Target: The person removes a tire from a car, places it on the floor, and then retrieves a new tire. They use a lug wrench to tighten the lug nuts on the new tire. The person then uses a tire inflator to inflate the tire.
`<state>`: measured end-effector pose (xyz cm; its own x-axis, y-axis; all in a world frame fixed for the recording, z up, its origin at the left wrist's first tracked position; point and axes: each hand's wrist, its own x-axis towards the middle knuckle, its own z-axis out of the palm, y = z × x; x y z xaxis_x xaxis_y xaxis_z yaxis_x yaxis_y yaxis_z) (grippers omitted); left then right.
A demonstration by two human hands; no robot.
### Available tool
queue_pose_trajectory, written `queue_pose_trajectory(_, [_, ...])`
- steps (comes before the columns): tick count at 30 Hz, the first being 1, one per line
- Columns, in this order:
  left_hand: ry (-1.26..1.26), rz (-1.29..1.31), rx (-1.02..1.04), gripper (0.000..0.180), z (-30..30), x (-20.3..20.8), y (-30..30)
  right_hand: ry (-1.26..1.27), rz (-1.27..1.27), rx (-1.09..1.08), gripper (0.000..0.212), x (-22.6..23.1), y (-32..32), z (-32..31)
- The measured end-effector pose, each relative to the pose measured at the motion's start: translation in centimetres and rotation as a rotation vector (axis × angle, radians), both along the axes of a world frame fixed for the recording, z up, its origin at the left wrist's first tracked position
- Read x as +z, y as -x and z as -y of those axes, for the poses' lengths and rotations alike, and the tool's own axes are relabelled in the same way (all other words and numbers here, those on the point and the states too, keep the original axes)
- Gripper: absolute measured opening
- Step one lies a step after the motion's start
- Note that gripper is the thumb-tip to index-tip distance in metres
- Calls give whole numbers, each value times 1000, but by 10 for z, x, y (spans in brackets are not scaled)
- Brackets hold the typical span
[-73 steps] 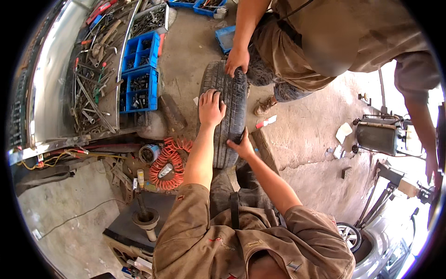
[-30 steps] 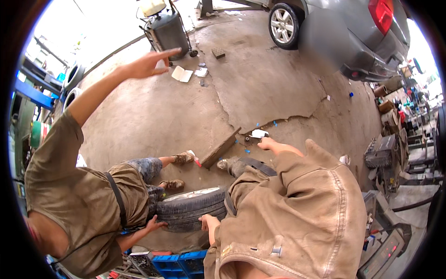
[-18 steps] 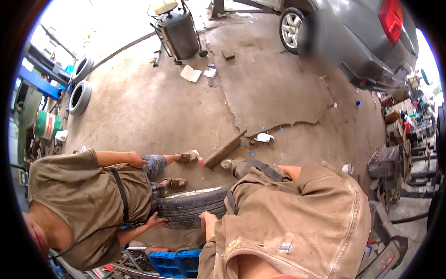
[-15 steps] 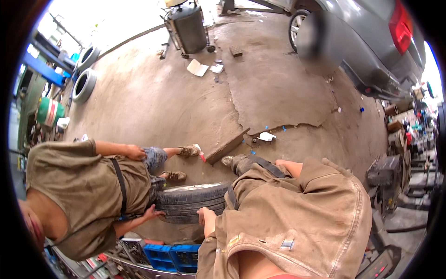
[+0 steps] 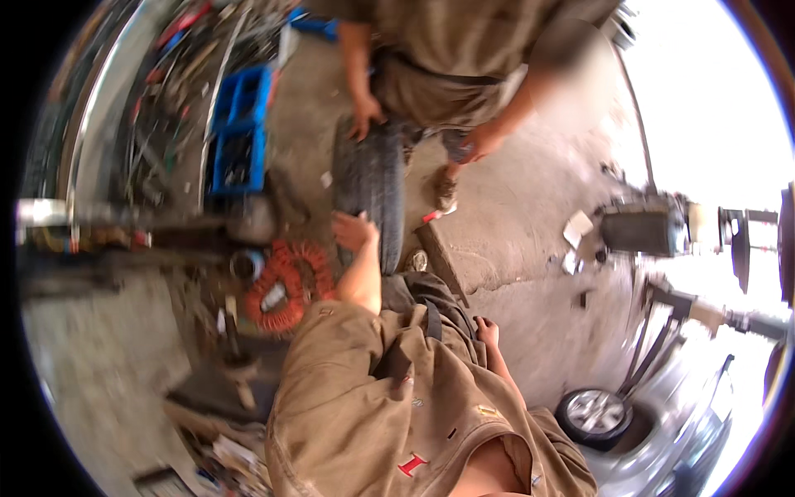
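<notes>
A black tire (image 5: 370, 186) stands on its tread in front of me, between me and another person. My left hand (image 5: 354, 231) rests against the near part of its tread, fingers stretched out and spread. My right hand (image 5: 488, 330) hangs beside my right thigh, its fingers loosely apart with nothing visible in them. Across from me, the other person's hand (image 5: 364, 114) touches the far end of the tire. That person's second hand (image 5: 480, 142) is lowered near the knee, away from the tire.
A coiled orange hose (image 5: 286, 286) lies left of the tire. Blue crates (image 5: 240, 161) and a cluttered rack of tools stand farther left. A plank (image 5: 443, 261) lies on the floor to the right. A grey car (image 5: 662, 431) and a dark wheeled tank (image 5: 642, 230) are at the right.
My view has turned left, so the other person and tire now appear ahead and the car lower right. My left hand is still at the tire; my right hand still hangs by my side.
</notes>
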<state>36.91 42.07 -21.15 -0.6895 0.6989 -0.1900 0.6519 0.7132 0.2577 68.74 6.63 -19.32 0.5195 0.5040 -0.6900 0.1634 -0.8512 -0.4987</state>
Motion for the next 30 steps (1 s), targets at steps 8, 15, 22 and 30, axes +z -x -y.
queue_pose_trajectory(8, [-211, 27, 52, 86, 29, -13, -20, 162, -121, 170, 32, 46, -30, -80])
queue_pose_trajectory(15, [-242, 42, -5, 90, 47, -20, -17, 165, -138, 238, 30, 39, -37, -50])
queue_pose_trajectory(22, [-239, 62, 1, 91, 53, -25, -11, 17, -75, 297, 32, 22, -52, 25])
queue_pose_trajectory(30, [-26, 257, 65, 92, 82, -18, 6, 146, -103, 308, 28, -7, -52, -48])
